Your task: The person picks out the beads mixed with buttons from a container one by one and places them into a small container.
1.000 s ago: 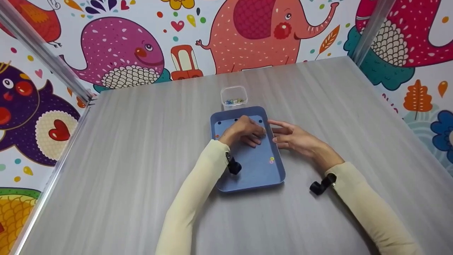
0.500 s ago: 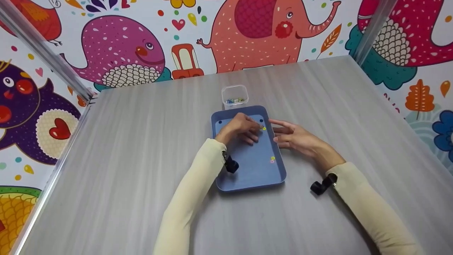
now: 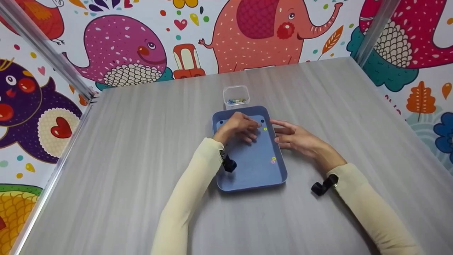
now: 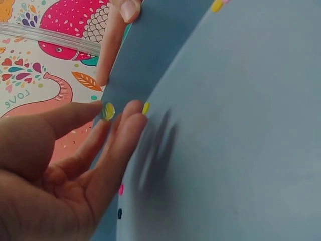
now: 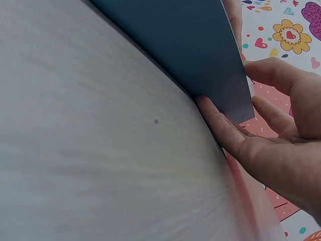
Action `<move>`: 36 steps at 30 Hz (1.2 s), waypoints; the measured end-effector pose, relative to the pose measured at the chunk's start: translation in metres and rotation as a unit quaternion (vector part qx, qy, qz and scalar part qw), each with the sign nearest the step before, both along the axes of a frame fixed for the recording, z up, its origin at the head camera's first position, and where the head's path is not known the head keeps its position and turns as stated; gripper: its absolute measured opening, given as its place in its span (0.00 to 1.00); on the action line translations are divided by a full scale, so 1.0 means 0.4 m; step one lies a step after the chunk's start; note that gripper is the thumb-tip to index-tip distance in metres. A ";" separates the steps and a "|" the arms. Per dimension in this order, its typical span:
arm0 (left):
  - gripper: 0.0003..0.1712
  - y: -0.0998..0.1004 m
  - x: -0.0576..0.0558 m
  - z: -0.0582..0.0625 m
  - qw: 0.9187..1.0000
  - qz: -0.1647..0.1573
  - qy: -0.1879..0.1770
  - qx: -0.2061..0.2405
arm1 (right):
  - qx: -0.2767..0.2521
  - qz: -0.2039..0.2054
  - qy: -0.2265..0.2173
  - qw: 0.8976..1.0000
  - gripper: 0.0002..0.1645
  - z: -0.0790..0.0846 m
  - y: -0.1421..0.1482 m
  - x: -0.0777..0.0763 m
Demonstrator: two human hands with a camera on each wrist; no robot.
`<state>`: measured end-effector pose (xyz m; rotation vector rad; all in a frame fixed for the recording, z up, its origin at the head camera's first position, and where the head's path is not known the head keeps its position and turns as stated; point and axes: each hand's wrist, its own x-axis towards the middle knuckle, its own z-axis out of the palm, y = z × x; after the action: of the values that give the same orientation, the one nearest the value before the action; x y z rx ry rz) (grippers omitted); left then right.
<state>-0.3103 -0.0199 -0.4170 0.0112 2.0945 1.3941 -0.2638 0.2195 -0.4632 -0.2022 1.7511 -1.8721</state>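
In the left wrist view, my left hand (image 4: 65,155) pinches a small clear marble (image 4: 107,111) with a yellow-green swirl between thumb and finger. The hand hovers inside a shallow blue tray (image 3: 247,173), near its far right part, and hides some of the floor there. Close to the fingertips lies a small yellow ring (image 3: 265,129) on the tray floor. My right hand (image 3: 299,140) is at the tray's right side, its extended fingers touching the outer wall. In the right wrist view, its thumb reaches the rim and the lower fingers lie along the wall's base.
Behind the tray stands a clear plastic box (image 3: 236,92) holding several small coloured pieces. Black dots (image 3: 262,121) mark the tray's far end, while a yellow ring and a pink ring (image 3: 273,162) lie near its right wall. Patterned panels (image 3: 124,42) border the grey table (image 3: 124,159).
My left hand has drawn slightly left inside the tray, uncovering the yellow ring near the far right corner. My right hand stays at the tray's side.
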 end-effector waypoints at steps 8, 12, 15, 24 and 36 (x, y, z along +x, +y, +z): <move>0.18 -0.013 -0.004 0.012 1.000 0.002 0.004 0.009 | -0.008 0.001 0.002 1.000 0.47 -0.002 0.001 0.002; 0.18 -0.019 -0.007 0.015 1.000 0.001 0.010 0.000 | -0.008 -0.001 0.002 1.000 0.47 -0.001 0.001 0.004; 0.19 -0.022 -0.009 0.016 1.000 0.000 0.009 -0.002 | -0.002 -0.002 0.002 1.000 0.47 0.000 0.001 0.004; 0.18 -0.036 -0.013 0.022 1.000 0.021 0.011 0.003 | -0.002 -0.001 0.007 1.000 0.47 -0.003 0.002 0.005; 0.17 -0.058 -0.024 0.025 0.996 0.065 0.031 0.053 | 0.003 -0.007 0.001 1.000 0.48 0.003 -0.002 0.003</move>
<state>-0.3198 -0.0430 -0.4068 -0.0398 2.1012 1.5996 -0.2627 0.2189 -0.4620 -0.1895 1.7628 -1.8776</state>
